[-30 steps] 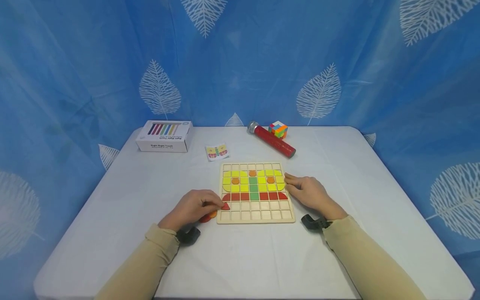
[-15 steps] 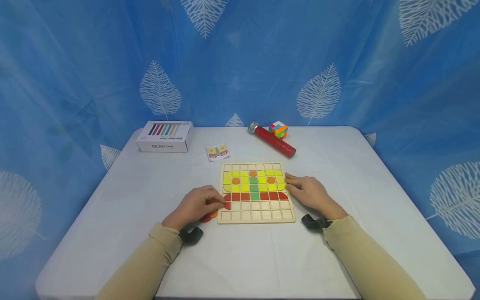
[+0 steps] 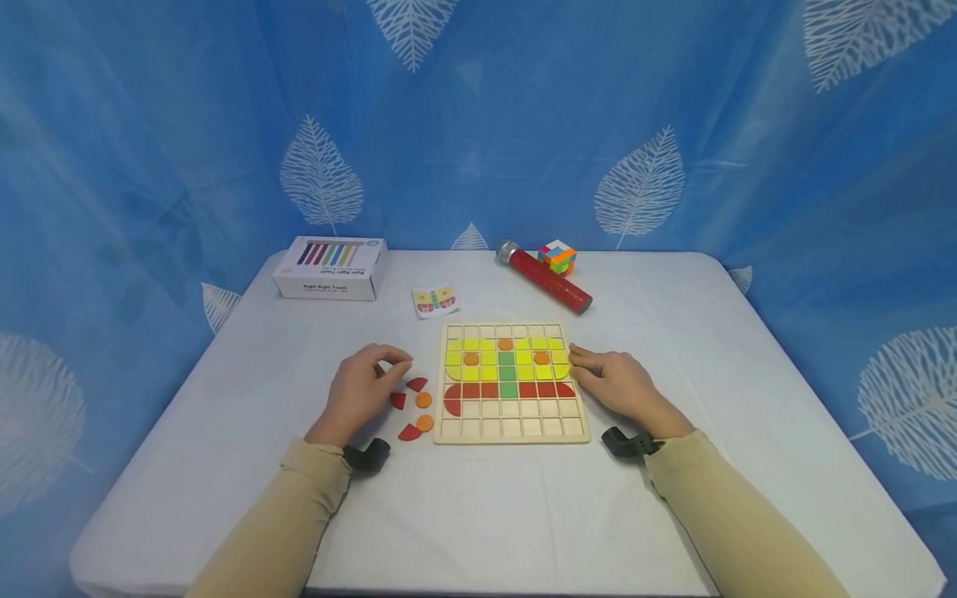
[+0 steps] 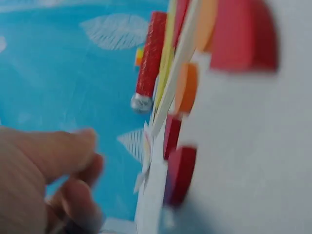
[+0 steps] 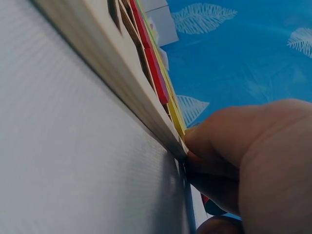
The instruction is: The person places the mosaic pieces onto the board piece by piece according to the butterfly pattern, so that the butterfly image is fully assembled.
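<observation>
In the head view a wooden grid board (image 3: 512,428) lies on the table, bearing yellow, green, red and orange pieces. My right hand (image 3: 616,383) is at its right edge; in the right wrist view the thumb and fingers (image 5: 214,134) pinch that edge. Left of the board, my left hand (image 3: 360,389) hovers with fingers loosely curled and nothing visible between them. Just beside it lie loose red quarter-round pieces (image 3: 410,433) and two orange discs (image 3: 424,400). A red quarter-round (image 3: 452,408) sits in the board's left column, below the red row.
Behind the board lies a small picture card (image 3: 434,301) with a butterfly-like pattern. A white box (image 3: 330,269) stands at the back left. A red microphone (image 3: 549,282) and a puzzle cube (image 3: 557,257) are at the back right.
My left hand has let go of the red quarter-round on the board and drawn back up and left, uncovering the loose pieces. My right hand has stayed at the board's edge.
</observation>
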Motion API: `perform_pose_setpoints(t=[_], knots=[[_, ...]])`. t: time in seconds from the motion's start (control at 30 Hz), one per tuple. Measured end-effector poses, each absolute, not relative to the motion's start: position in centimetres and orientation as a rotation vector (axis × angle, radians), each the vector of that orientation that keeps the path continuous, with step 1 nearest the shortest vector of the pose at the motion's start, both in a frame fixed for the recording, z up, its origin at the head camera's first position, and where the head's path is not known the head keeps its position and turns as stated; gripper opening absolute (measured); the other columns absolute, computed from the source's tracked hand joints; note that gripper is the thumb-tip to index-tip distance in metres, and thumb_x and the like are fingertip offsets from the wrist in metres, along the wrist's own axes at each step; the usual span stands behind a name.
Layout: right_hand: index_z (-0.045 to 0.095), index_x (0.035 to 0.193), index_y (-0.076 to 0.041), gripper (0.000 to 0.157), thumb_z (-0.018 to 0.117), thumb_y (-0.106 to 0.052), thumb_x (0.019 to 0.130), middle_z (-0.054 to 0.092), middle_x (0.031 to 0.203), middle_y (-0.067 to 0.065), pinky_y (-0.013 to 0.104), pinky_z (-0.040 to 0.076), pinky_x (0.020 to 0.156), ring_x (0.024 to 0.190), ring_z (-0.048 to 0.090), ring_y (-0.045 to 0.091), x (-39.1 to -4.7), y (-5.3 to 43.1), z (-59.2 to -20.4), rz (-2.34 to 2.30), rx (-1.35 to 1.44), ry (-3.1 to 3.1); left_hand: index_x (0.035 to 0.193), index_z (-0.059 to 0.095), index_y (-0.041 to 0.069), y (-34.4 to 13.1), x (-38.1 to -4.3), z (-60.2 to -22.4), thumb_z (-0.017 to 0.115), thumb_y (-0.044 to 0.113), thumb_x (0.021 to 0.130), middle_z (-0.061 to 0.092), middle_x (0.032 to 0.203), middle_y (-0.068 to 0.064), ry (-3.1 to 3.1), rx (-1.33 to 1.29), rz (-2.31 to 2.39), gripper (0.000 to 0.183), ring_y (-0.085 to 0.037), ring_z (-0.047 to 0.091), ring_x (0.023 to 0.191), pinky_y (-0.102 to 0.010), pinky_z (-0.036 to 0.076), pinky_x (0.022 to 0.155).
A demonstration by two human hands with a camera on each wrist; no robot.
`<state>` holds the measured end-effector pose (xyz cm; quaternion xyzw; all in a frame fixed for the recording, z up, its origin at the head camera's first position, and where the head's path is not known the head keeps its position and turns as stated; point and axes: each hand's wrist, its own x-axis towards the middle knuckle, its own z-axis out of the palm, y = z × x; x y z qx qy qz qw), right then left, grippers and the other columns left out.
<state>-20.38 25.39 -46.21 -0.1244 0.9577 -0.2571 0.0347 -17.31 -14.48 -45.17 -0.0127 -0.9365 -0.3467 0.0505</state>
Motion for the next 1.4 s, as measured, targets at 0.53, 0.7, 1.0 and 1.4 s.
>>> perform_pose_setpoints(t=[0.53, 0.7, 1.0, 1.4], knots=[[0.057, 0.145, -0.016, 0.047, 0.059, -0.037, 0.103, 0.051, 0.154, -0.001, 0.059, 0.039, 0.113, 0.143, 0.046, 0.037, -20.3, 25.4, -46.0, -0.773, -0.390, 2.949, 0.103, 0.079, 0.025, -14.5, -17.0, -45.7, 0.086, 0.042, 0.082, 0.069, 0.101, 0.009, -3.099, -0.253, -0.797, 0.028, -0.017, 0.061, 0.092, -0.038, 0.053, 0.084], [0.057, 0.145, -0.015, 0.048, 0.060, -0.037, 0.103, 0.051, 0.154, 0.000, 0.059, 0.039, 0.113, 0.144, 0.046, 0.036, -20.3, 25.4, -46.1, -0.779, -0.397, 2.952, 0.102, 0.079, 0.024, -14.4, -16.8, -45.6, 0.085, 0.039, 0.083, 0.070, 0.097, 0.010, -3.076, -0.282, -0.785, 0.025, -0.015, 0.061, 0.088, -0.034, 0.052, 0.078], [0.059, 0.143, -0.013, 0.047, 0.059, -0.037, 0.103, 0.052, 0.153, 0.001, 0.059, 0.042, 0.111, 0.142, 0.048, 0.036, -20.4, 25.5, -46.5, -0.801, -0.430, 2.963, 0.097, 0.077, 0.027, -12.0, -16.3, -45.6, 0.084, 0.036, 0.086, 0.069, 0.087, 0.010, -2.937, -0.172, -1.087, 0.016, -0.016, 0.056, 0.081, -0.029, 0.046, 0.067], [0.058, 0.144, -0.013, 0.046, 0.058, -0.036, 0.103, 0.053, 0.153, 0.002, 0.058, 0.043, 0.110, 0.142, 0.048, 0.037, -20.5, 25.4, -46.6, -0.771, -0.427, 2.976, 0.094, 0.077, 0.034, -8.9, -16.3, -46.3, 0.081, 0.036, 0.089, 0.067, 0.086, 0.021, -2.906, -0.468, -1.034, 0.007, -0.011, 0.056, 0.076, -0.030, 0.046, 0.068]])
